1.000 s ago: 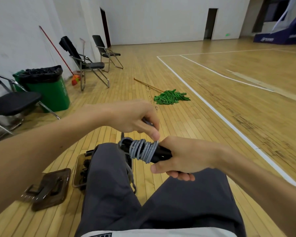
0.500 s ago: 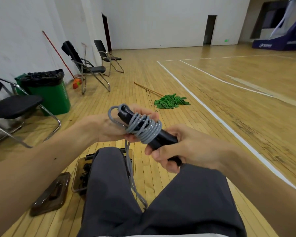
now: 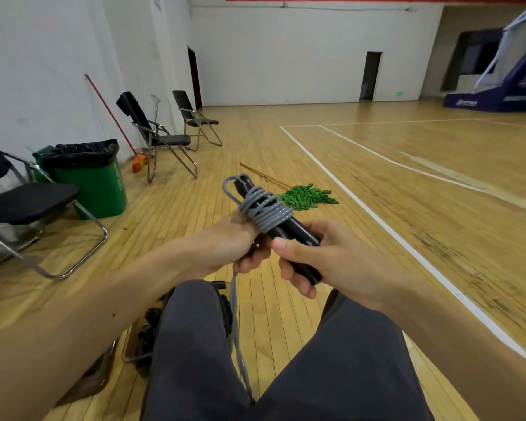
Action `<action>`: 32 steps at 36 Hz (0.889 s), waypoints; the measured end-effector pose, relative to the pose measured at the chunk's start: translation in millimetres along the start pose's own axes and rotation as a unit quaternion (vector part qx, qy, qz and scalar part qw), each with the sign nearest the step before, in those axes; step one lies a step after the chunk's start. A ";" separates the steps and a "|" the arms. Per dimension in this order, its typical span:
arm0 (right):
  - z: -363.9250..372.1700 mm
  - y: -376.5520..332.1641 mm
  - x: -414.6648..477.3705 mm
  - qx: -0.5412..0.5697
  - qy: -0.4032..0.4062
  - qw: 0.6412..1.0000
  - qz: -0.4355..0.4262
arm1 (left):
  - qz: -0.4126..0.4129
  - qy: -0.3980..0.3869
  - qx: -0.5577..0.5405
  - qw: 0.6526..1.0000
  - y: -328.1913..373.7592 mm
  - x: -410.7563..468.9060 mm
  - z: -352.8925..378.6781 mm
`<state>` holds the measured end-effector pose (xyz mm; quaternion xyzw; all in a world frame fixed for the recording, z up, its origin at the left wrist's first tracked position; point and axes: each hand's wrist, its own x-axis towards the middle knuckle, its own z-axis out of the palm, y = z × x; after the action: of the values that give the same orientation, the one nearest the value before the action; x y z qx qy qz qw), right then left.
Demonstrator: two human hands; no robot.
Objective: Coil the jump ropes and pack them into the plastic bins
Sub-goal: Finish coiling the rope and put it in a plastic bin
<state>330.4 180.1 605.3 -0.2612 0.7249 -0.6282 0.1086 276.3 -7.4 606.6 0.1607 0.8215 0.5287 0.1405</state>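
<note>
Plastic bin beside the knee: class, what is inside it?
Inside the plastic bin, dark tangled items, probably jump ropes, show at its left end. The trouser leg covers the rest.

Green bin (image 3: 94,189), folding chairs (image 3: 161,138), green mop (image 3: 304,196) on floor.

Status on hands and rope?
Right hand grips black handles. Left hand holds grey rope, partly wound, tail hanging. Bin partly hidden behind left leg.

1. You swung your left hand (image 3: 231,243) from above the black handles (image 3: 298,235) down beneath them.
2. You tipped the handles' far end upward.
3. The loose tail of the grey rope (image 3: 266,209) came to hang under that hand.
</note>
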 end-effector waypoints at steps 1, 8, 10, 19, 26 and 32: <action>-1.9 1.6 2.7 -0.010 0.018 1.000 -0.002 | -0.002 0.006 -0.008 1.000 4.9 -0.7 2.9; -10.6 12.7 18.3 -0.065 0.133 0.989 -0.004 | -0.038 -0.023 -0.067 0.997 10.3 -8.6 12.9; -14.3 16.1 21.5 -0.079 0.144 0.986 -0.003 | -0.048 -0.020 -0.082 0.995 10.1 -9.6 14.5; -14.2 28.8 29.8 -0.016 0.159 0.986 0.039 | -0.053 0.037 0.022 0.998 6.3 -7.9 28.4; -21.3 46.0 32.4 -0.061 0.172 0.980 0.074 | -0.066 -0.008 0.122 0.990 1.8 -7.0 17.6; -25.8 54.2 31.7 -0.181 0.170 0.965 0.080 | 0.013 0.048 0.398 0.916 2.6 -15.2 18.0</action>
<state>278.1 189.8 563.1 -0.1071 0.8529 -0.5107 -0.0154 297.6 2.1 602.7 0.1891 0.9676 0.1665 0.0184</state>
